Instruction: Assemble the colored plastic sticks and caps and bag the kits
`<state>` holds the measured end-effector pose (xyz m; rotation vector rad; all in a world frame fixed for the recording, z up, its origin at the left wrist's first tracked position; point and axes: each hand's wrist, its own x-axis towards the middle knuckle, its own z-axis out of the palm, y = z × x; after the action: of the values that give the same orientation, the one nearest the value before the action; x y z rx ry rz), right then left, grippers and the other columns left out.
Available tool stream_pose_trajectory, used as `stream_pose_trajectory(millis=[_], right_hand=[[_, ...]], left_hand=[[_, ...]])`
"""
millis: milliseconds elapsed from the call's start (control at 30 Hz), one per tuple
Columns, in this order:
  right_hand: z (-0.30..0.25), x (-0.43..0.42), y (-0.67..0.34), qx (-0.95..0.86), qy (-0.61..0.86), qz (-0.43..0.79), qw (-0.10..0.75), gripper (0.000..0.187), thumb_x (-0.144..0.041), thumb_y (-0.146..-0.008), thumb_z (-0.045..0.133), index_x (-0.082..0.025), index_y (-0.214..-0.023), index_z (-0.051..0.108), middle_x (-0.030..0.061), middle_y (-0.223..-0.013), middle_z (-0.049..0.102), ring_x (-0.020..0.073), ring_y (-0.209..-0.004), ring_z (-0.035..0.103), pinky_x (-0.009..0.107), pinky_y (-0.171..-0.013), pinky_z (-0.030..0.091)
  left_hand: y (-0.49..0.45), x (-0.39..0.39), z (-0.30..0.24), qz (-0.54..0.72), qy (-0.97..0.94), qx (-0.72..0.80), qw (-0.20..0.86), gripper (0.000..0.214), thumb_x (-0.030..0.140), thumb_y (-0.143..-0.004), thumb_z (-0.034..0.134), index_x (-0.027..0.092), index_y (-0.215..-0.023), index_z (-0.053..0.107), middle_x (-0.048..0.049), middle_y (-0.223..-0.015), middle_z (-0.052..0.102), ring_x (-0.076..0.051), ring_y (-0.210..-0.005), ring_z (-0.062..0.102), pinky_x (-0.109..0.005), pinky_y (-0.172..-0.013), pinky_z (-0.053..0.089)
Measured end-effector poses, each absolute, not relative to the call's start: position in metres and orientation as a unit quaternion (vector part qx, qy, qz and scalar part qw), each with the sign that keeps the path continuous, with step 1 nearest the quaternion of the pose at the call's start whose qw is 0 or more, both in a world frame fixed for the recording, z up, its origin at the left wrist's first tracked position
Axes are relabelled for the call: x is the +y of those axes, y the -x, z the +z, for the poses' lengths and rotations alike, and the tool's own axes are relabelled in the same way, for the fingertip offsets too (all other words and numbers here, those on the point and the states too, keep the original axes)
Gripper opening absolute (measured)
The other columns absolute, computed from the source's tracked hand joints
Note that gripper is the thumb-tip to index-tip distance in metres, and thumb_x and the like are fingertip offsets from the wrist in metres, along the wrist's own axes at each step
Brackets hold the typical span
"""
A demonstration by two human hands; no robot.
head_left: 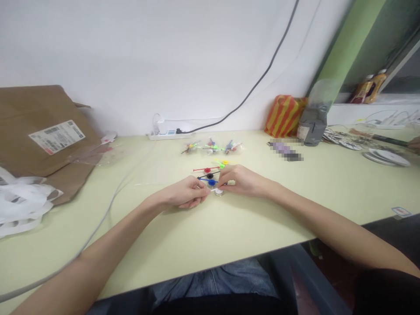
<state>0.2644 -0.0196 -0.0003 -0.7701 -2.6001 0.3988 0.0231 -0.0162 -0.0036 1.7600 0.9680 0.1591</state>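
Note:
A small white plastic piece (218, 191) with a round hub and thin arms is pinched between my two hands, just above or on the table. My left hand (190, 192) has its fingers closed at the tip of the left arm. From the other side, my right hand (241, 180) grips it near the hub, covering part of it. Similar pieces lie in a row just beyond: a blue one (211, 182), a black one (210, 176), a red one (207, 170) and a yellow-green one (224, 164), partly behind my right hand.
Farther back lie bundles of coloured pieces (212, 147) in clear wrapping. A power strip (164, 133) sits against the wall. Brown packaging (49, 131) and white strips (22, 201) are left; a striped bag (284, 116), grey bag (312, 124) and white discs (387, 157) are right. A grey cable (105, 214) crosses the left side.

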Motion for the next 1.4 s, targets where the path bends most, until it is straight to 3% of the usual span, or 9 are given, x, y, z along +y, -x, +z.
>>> stream_pose_trajectory(millis=[467,767,1067,1233,1400], right_hand=[[0.0,-0.022,-0.265,-0.949,0.237,0.111,0.178,0.017,-0.013,-0.094,0.06,-0.016,-0.085,0.074,0.0071,-0.085,0.069,0.0183,-0.082,0.061,0.03,-0.076,0.044],[-0.006,-0.019,-0.267,-0.942,0.26,0.124,0.173,0.009,-0.021,-0.094,0.062,-0.017,-0.095,0.07,0.0066,-0.089,0.067,0.0183,-0.083,0.059,0.031,-0.077,0.045],[-0.007,-0.028,-0.259,-0.954,0.239,0.086,0.161,0.01,-0.018,-0.095,0.053,-0.017,-0.09,0.063,0.0066,-0.086,0.063,0.018,-0.079,0.055,0.029,-0.073,0.042],[0.0,-0.025,-0.266,-0.951,0.234,0.067,0.193,0.007,-0.015,-0.089,0.055,-0.018,-0.084,0.059,0.0039,-0.08,0.06,0.0164,-0.073,0.051,0.028,-0.07,0.039],[0.006,-0.007,-0.287,-0.899,0.343,0.037,0.268,0.011,-0.019,-0.091,0.054,-0.018,-0.081,0.057,0.0029,-0.077,0.06,0.0154,-0.071,0.051,0.027,-0.069,0.037]], left_hand=[[-0.024,-0.015,-0.007,0.051,-0.753,0.415,0.508,0.044,0.056,-0.088,0.058,0.017,-0.071,0.059,0.0018,-0.048,0.049,-0.007,-0.038,0.036,-0.018,-0.035,0.026],[-0.024,-0.017,-0.005,0.051,-0.755,0.404,0.514,0.041,0.056,-0.09,0.056,0.017,-0.078,0.062,0.0025,-0.05,0.053,-0.006,-0.034,0.035,-0.019,-0.035,0.024],[-0.024,-0.018,-0.005,0.064,-0.747,0.392,0.534,0.049,0.064,-0.092,0.05,0.016,-0.086,0.061,0.0028,-0.055,0.056,-0.005,-0.034,0.038,-0.019,-0.038,0.028],[-0.025,-0.018,-0.005,0.074,-0.735,0.406,0.538,0.058,0.07,-0.093,0.041,0.015,-0.087,0.06,0.002,-0.052,0.055,-0.006,-0.033,0.038,-0.018,-0.034,0.025],[-0.025,-0.018,-0.005,0.075,-0.721,0.426,0.541,0.064,0.073,-0.093,0.033,0.016,-0.091,0.062,0.0014,-0.05,0.055,-0.008,-0.031,0.039,-0.018,-0.031,0.019]])
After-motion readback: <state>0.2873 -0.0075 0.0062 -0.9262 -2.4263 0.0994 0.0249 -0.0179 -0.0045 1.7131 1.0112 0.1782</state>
